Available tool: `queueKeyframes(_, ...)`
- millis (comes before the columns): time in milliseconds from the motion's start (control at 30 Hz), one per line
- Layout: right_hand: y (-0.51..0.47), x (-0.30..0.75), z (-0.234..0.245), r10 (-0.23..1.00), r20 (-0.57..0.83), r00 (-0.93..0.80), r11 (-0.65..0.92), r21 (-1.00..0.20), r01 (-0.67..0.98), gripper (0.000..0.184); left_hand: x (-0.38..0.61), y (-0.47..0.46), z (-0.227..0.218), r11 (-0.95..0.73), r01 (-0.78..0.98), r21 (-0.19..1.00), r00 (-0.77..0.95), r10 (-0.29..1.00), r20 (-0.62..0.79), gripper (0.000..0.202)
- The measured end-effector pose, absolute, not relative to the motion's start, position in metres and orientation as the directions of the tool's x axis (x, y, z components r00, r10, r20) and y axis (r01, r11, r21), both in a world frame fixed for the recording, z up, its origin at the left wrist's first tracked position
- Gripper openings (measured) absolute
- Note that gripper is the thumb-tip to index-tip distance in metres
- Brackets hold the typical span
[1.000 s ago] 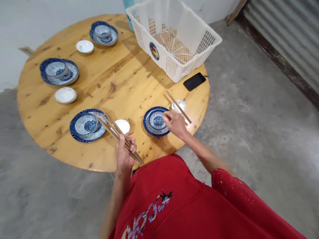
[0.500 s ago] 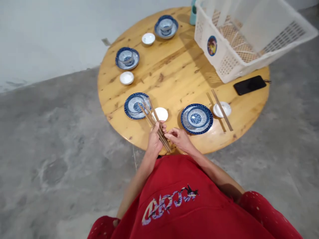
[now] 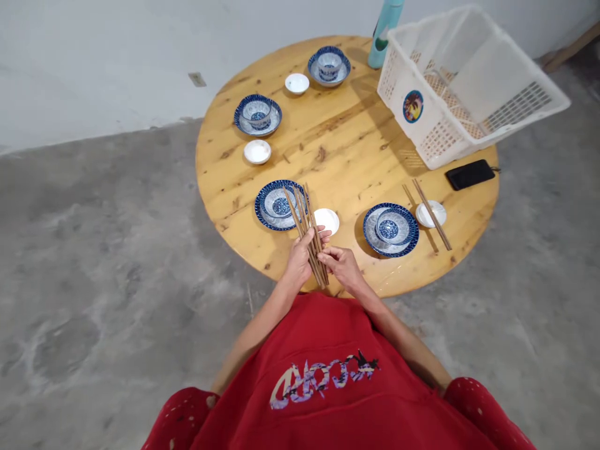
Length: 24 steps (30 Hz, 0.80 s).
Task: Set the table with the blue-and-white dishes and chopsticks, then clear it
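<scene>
My left hand (image 3: 300, 257) is closed around a fanned bundle of brown chopsticks (image 3: 305, 219), held above the near edge of the round table. The fingers of my right hand (image 3: 344, 267) pinch at the right side of the bundle, near its lower part. Behind the chopstick tips lies a blue-and-white plate with a bowl (image 3: 272, 203) on it. A small white dish (image 3: 328, 220) is partly hidden by my left fingers. To the right sits another patterned plate (image 3: 410, 244) bearing a bowl (image 3: 391, 226).
Two chopsticks (image 3: 434, 215) rest across a white dish (image 3: 425, 219) at the right. Farther back are two plate-and-bowl sets (image 3: 257, 130) (image 3: 344, 72) with white dishes (image 3: 257, 152) (image 3: 297, 83). A white plastic basket (image 3: 435, 134), phone (image 3: 471, 175) and turquoise bottle (image 3: 382, 44) stand around the table's right side.
The camera view has shifted, so the table appears farther right and lower. My left hand keeps the bundle; my right fingertips now press against the chopsticks' right side.
</scene>
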State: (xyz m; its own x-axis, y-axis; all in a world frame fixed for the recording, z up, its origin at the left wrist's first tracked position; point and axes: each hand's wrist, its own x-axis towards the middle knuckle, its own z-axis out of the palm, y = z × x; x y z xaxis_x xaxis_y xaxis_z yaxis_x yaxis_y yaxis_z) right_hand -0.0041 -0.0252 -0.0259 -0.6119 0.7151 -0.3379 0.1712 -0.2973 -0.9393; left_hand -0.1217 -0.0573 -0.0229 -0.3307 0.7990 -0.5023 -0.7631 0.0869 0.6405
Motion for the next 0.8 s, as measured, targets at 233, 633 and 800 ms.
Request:
queueKeyframes(233, -0.029, -0.011, -0.043, 0.834, -0.352, -0.425, -0.299, -0.936, 0.189, 0.033, -0.153, -0.067, -0.036, 0.095, -0.651, 0.753, -0.425, 0.776, -0.466, 0.038)
queueKeyframes(633, -0.024, -0.032, -0.091, 0.811, -0.522, -0.263, -0.504, -0.853, 0.139, 0.037, -0.170, -0.093, -0.081, 0.356, -0.402, 0.844, -0.430, 0.740, -0.517, 0.045)
queueKeyframes(800, -0.020, -0.036, -0.097, 0.796, -0.537, -0.279, -0.515, -0.843, 0.154, 0.034, -0.165, -0.093, -0.083, 0.407, -0.298, 0.864, -0.431, 0.750, -0.502, 0.040)
